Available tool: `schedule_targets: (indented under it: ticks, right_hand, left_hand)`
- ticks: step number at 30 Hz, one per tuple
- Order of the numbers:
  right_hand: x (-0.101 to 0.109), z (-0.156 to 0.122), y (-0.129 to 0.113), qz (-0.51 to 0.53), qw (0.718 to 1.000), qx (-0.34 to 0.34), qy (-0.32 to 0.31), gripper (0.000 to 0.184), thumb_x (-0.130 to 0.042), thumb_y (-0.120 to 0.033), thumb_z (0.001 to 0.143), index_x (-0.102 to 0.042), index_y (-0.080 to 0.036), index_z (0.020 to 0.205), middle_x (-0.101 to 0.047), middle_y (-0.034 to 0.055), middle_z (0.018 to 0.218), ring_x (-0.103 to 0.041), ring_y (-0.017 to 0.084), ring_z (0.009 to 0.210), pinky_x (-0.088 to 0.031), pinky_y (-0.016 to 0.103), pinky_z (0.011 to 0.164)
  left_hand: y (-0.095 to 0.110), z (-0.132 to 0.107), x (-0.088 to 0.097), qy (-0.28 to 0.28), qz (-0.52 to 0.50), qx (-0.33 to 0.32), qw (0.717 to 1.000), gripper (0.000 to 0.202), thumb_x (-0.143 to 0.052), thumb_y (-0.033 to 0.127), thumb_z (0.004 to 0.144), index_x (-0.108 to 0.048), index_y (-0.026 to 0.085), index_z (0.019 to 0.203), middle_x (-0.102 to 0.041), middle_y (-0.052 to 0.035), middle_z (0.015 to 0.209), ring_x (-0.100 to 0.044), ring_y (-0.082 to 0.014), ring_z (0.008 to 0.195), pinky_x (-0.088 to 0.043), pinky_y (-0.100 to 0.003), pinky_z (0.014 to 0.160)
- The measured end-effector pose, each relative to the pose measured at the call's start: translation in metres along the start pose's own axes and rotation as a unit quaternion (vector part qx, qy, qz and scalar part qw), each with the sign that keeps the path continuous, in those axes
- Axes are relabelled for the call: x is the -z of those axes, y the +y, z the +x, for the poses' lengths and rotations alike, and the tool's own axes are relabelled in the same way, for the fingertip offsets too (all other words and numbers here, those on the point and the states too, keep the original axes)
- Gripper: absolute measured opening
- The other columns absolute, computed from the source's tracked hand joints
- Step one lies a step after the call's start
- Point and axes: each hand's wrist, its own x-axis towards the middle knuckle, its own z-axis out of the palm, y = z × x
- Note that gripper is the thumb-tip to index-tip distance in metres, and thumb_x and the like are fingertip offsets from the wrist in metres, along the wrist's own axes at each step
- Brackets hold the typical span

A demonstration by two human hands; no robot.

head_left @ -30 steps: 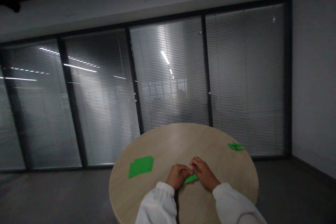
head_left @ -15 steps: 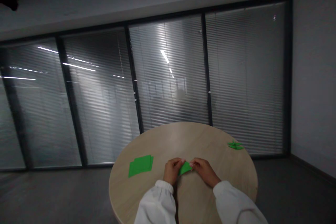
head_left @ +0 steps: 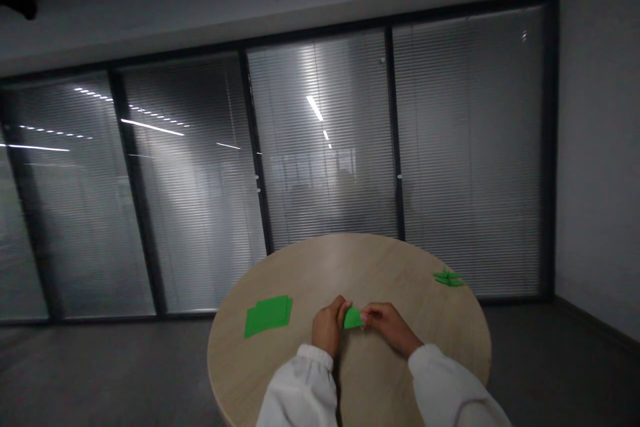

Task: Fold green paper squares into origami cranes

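Both my hands meet near the front of a round wooden table (head_left: 320,273). My left hand (head_left: 327,328) and my right hand (head_left: 389,327) each pinch one side of a small folded green paper piece (head_left: 353,318), held just above the tabletop. The fingers of both hands are closed on it. White sleeves cover both my forearms.
A stack of flat green paper sheets (head_left: 269,315) lies on the table to the left of my hands. A finished folded green paper figure (head_left: 449,277) sits near the right rim. Behind the table stand glass walls with closed blinds; grey floor surrounds it.
The green paper piece has come up off the table and been folded smaller between my hands. My hands have shifted slightly left and closer together on it.
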Motion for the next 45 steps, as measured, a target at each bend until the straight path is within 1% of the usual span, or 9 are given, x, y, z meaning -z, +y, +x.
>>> schedule_targets:
  ticks: [9, 18, 23, 25, 29, 31, 33, 38, 45]
  right_hand:
    - [0.001, 0.000, -0.001, 0.026, 0.999, -0.033, 0.007, 0.036, -0.063, -0.050, 0.068, -0.066, -0.015, 0.065, -0.064, 0.0022, 0.061, -0.058, 0.018, 0.063, -0.044, 0.029, 0.065]
    - [0.002, 0.001, -0.005, 0.051, 0.997, -0.048, 0.031, 0.027, -0.062, -0.042, 0.066, -0.063, -0.015, 0.063, -0.059, -0.0001, 0.057, -0.054, 0.015, 0.058, -0.040, 0.026, 0.060]
    - [0.002, 0.001, -0.005, 0.054, 0.996, -0.062, 0.027, 0.028, -0.061, -0.043, 0.067, -0.062, -0.016, 0.064, -0.058, -0.0010, 0.056, -0.052, 0.014, 0.055, -0.038, 0.025, 0.057]
    - [0.003, 0.002, 0.000, 0.044, 0.996, -0.061, 0.038, 0.028, -0.060, -0.043, 0.068, -0.061, -0.016, 0.064, -0.058, -0.0010, 0.056, -0.051, 0.013, 0.054, -0.037, 0.025, 0.056]
    - [0.005, 0.005, 0.012, 0.002, 0.997, -0.054, 0.061, 0.027, -0.056, -0.042, 0.071, -0.059, -0.016, 0.064, -0.054, -0.0023, 0.054, -0.048, 0.012, 0.053, -0.035, 0.024, 0.055]
    - [0.006, 0.005, 0.015, -0.016, 0.996, -0.050, 0.070, 0.028, -0.056, -0.042, 0.072, -0.058, -0.016, 0.062, -0.051, -0.0038, 0.052, -0.045, 0.012, 0.052, -0.033, 0.024, 0.054]
    - [0.006, 0.004, 0.014, -0.021, 0.995, -0.052, 0.077, 0.029, -0.057, -0.043, 0.072, -0.057, -0.016, 0.061, -0.048, -0.0050, 0.051, -0.043, 0.011, 0.051, -0.032, 0.023, 0.053]
    - [0.005, 0.001, 0.004, -0.003, 0.995, -0.052, 0.081, 0.033, -0.060, -0.048, 0.071, -0.055, -0.016, 0.061, -0.046, -0.0053, 0.052, -0.043, 0.011, 0.052, -0.031, 0.023, 0.052]
    - [0.006, 0.002, -0.002, 0.006, 0.993, -0.035, 0.114, 0.037, -0.061, -0.053, 0.070, -0.057, -0.017, 0.063, -0.051, -0.0037, 0.055, -0.047, 0.013, 0.056, -0.034, 0.023, 0.054]
  left_hand:
    - [-0.003, 0.003, 0.001, 0.009, -0.116, 0.001, 0.993, 0.034, -0.042, 0.043, 0.085, -0.062, 0.020, 0.070, -0.059, 0.0005, 0.060, -0.053, -0.0147, 0.058, -0.031, -0.022, 0.056]
    - [-0.010, 0.006, -0.002, 0.022, -0.202, 0.002, 0.979, 0.040, -0.048, 0.049, 0.080, -0.048, 0.017, 0.056, -0.035, 0.0063, 0.051, -0.035, -0.0103, 0.051, -0.024, -0.022, 0.051]
    - [-0.010, 0.006, -0.003, 0.020, -0.212, 0.008, 0.977, 0.040, -0.047, 0.050, 0.081, -0.052, 0.017, 0.059, -0.040, 0.0049, 0.051, -0.041, -0.0117, 0.052, -0.028, -0.023, 0.051]
    - [-0.012, 0.006, -0.004, 0.009, -0.190, 0.018, 0.982, 0.036, -0.044, 0.047, 0.084, -0.060, 0.017, 0.073, -0.047, 0.0033, 0.053, -0.047, -0.0134, 0.053, -0.032, -0.024, 0.053]
    - [-0.013, 0.004, -0.005, -0.011, -0.178, -0.034, 0.983, 0.043, -0.048, 0.038, 0.084, -0.050, 0.020, 0.123, -0.065, -0.0075, 0.095, -0.060, -0.0197, 0.085, -0.045, -0.031, 0.075]
    - [-0.013, 0.003, -0.005, -0.019, -0.181, -0.093, 0.979, 0.051, -0.058, 0.035, 0.078, -0.048, 0.025, 0.128, -0.057, -0.0102, 0.120, -0.052, -0.0226, 0.111, -0.040, -0.037, 0.093]
    - [-0.012, 0.003, -0.006, -0.039, -0.179, -0.122, 0.975, 0.050, -0.065, 0.033, 0.073, -0.056, 0.027, 0.121, -0.053, -0.0097, 0.127, -0.045, -0.0245, 0.119, -0.034, -0.041, 0.101]
    - [-0.012, 0.003, -0.012, -0.104, -0.246, -0.057, 0.962, 0.044, -0.069, 0.028, 0.068, -0.063, 0.022, 0.111, -0.065, -0.0092, 0.108, -0.058, -0.0233, 0.100, -0.047, -0.035, 0.085]
    - [-0.014, 0.007, -0.019, -0.124, -0.430, 0.011, 0.894, 0.050, -0.066, 0.045, 0.071, -0.061, 0.014, 0.110, -0.068, -0.0067, 0.083, -0.060, -0.0174, 0.076, -0.045, -0.028, 0.070]
